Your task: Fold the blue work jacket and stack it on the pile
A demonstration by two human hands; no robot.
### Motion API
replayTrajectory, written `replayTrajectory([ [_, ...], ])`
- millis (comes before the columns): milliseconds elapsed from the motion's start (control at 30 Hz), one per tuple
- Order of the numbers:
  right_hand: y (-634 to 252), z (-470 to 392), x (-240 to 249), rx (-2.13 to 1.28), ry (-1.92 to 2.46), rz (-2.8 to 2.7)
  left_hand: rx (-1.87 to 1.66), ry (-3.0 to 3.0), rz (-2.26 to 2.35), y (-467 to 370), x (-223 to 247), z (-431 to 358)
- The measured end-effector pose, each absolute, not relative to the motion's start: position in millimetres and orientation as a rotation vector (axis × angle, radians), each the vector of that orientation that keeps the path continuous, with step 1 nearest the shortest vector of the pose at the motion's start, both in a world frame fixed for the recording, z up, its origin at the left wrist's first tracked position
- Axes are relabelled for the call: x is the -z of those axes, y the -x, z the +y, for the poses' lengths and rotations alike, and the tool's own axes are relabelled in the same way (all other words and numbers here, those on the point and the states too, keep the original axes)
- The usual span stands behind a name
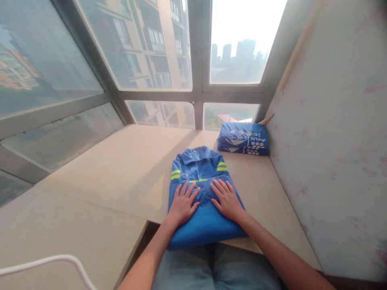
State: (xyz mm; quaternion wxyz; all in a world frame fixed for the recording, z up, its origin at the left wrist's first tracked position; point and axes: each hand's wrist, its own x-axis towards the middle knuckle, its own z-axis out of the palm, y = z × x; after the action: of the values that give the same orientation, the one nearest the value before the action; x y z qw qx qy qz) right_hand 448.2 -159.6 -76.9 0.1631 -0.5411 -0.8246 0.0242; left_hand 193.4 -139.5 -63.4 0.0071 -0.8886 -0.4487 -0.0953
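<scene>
A folded blue work uniform lies on the sill in front of me, its collar at the far end and yellow-green reflective bands on both sleeves. Its near end reaches to the sill's front edge, by my legs. My left hand rests flat on the left half of the folded cloth, fingers spread. On the right half lies my right hand, palm down, with its fingers also apart. Neither hand grips the fabric; both touch its top.
Another folded blue garment with white printing sits at the back right, near the papered wall. Framed windows border the pale sill. A white cable curves across the lower left. The sill's edge steps inward left of the uniform.
</scene>
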Motion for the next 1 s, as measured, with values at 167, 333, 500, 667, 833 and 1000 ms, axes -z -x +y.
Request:
replayTrajectory([
  [167,-448,-192,69,-0.044,1.525,-2.361,0.301,2.777,-1.387,-195,63,-165],
  [333,-438,-254,55,-0.051,1.473,-2.390,0.290,2.857,-1.401,-195,50,-177],
  [500,-418,-309,69,0.160,1.099,-2.465,0.410,3.150,-1.174,-204,17,-157],
  [667,-405,-311,92,0.494,1.088,-2.332,0.470,3.308,-1.052,-219,9,-124],
  [833,-397,-298,92,0.367,1.151,-2.195,0.437,3.483,-1.057,-223,26,-111],
  [1000,-403,-275,20,0.018,1.216,-2.426,0.643,3.747,-1.152,-220,18,-104],
])
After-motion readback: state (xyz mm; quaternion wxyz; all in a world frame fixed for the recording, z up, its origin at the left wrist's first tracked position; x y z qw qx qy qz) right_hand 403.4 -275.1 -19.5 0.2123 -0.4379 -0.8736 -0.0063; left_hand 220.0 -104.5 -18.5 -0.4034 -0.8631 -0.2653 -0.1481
